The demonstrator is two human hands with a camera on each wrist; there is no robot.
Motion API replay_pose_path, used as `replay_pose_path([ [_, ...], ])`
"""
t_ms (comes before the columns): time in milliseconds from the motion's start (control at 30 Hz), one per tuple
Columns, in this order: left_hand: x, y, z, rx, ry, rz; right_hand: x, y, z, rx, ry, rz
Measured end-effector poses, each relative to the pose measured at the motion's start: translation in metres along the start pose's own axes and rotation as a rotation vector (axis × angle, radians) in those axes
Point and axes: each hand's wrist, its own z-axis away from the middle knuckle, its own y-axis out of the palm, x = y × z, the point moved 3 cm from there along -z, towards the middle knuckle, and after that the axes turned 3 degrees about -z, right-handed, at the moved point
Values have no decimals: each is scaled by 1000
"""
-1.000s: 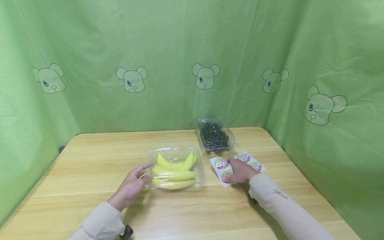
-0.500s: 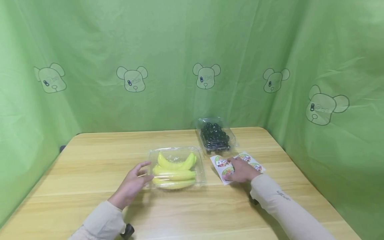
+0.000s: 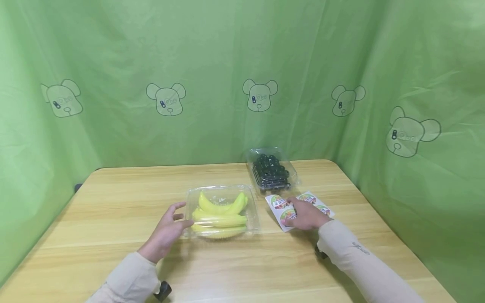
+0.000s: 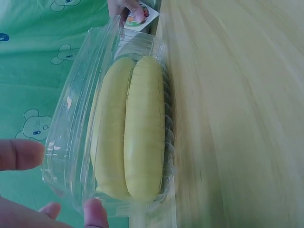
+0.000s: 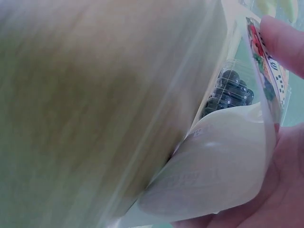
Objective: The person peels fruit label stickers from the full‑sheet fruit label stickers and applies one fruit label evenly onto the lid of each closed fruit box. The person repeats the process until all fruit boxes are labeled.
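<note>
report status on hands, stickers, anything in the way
Right hand pinching white paper sheet of round colourful stickers. Left hand at clear plastic box of yellow fruit. No obstacle between sheet and box.

The place looks like a makeshift booth: green cloth [image 3: 212, 42] printed with cartoon bear heads [image 3: 259, 97] hangs behind the far edge of the tabletop [image 3: 136, 198] and along its left and right edges. The tabletop is wood-grained, its far corners rounded. A clear box [image 3: 253, 214] of bananas [image 3: 219, 221] and, nearer the right edge, a sheet of round labels [image 3: 279, 213] lend it a packing-station look. The wider building cannot be told.
</note>
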Motion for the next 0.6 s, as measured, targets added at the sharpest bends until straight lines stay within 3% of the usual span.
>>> replay_pose_path([
  [333,-5,3,0,-51,6,-59,1,-1,3,-7,-26,-24],
  [600,-14,8,0,-121,84,-145,1,-2,2,-41,-58,-24],
])
